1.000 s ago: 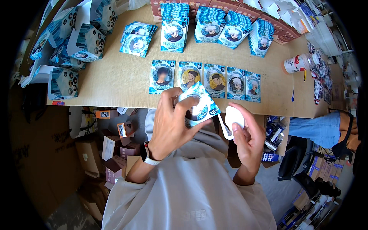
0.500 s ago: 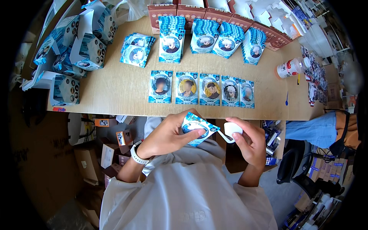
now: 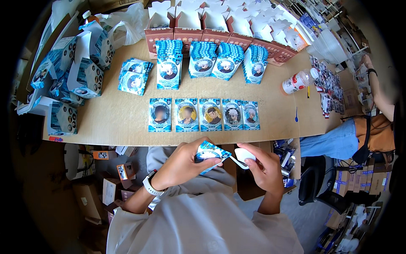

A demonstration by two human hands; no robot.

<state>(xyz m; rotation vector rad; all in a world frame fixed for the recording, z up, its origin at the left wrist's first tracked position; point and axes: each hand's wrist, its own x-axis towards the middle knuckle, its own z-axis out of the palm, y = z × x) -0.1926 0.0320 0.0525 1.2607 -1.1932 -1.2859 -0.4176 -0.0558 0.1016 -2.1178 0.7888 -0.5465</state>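
Just in front of the table's near edge, my left hand [image 3: 182, 166] pinches a blue-and-white foil packet [image 3: 206, 153], thumb on its printed face. The packet is tilted, its right corner pointing at the tool. Between the thumb and fingers of my right hand [image 3: 266, 170] is a small white rounded hand cutter [image 3: 244, 156] with a curved slot. The packet's corner sits at the slot; whether it is cut cannot be made out. Beyond my hands lies a row of flat packets [image 3: 211, 115] with round character pictures.
Fanned packet stacks [image 3: 169, 70] stand behind the row, before brown open-topped boxes [image 3: 237, 36]. Blue cartons [image 3: 86, 76] pile up at left. A drink bottle [image 3: 298, 82] lies at right, near a small blue spoon-like item [image 3: 297, 114]. Another person's jeans [image 3: 327, 142] show beyond.
The view has shifted, so the table sits lower and farther left in the picture. Both hands keep their holds, with the packet's corner still at the cutter.
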